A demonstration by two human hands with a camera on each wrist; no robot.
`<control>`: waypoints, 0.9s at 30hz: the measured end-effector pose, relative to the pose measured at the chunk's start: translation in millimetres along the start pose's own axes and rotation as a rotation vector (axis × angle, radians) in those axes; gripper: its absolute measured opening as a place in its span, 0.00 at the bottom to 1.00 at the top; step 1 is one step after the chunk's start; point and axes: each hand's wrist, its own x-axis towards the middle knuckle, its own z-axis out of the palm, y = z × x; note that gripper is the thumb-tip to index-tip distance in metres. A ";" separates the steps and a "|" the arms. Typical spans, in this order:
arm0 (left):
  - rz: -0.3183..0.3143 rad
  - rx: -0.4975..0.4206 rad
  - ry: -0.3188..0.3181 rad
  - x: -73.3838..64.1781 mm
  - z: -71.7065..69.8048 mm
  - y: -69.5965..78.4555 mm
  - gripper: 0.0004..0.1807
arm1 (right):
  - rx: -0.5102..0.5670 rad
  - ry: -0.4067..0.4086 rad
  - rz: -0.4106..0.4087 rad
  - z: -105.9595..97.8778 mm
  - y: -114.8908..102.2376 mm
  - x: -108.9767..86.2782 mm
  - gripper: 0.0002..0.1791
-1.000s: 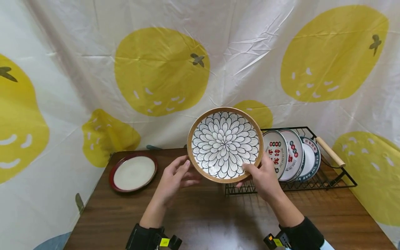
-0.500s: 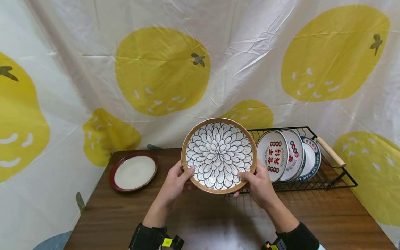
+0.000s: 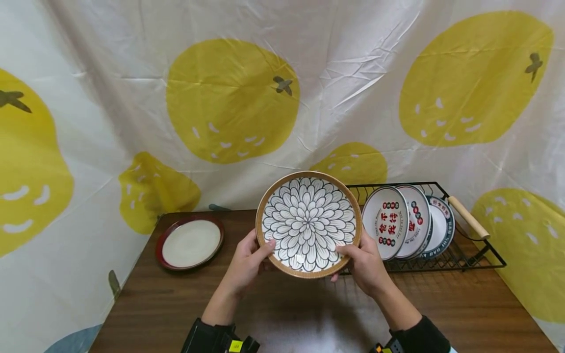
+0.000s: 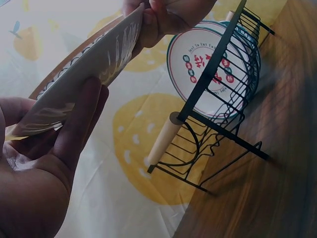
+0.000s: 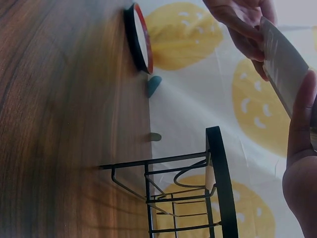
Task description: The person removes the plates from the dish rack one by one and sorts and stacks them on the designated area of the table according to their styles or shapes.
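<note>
Petal-patterned plate (image 3: 308, 223) clamped in left hand (image 3: 246, 259) and right hand (image 3: 367, 262); head view: hands, rack (image 3: 463, 267) partly hidden behind.

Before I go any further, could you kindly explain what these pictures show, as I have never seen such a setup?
There is no robot here: a person's left hand and right hand hold a flower-patterned plate between them. The upright view comes from a camera worn on the head; the two sideways ones come from cameras worn on the wrists. On the table, a red-rimmed plate lies at the left, and a wire rack holding several plates stands at the right.
</note>
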 end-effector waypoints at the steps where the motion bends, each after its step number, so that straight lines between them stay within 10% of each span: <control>1: 0.002 0.003 0.001 -0.4 0.0 -0.2 0.30 | 0.000 0.000 0.002 0.0 0.2 -0.2 0.41; 27: 0.023 0.031 -0.002 -2.5 -3.4 0.4 0.27 | -0.025 0.018 0.047 0.7 2.1 0.1 0.41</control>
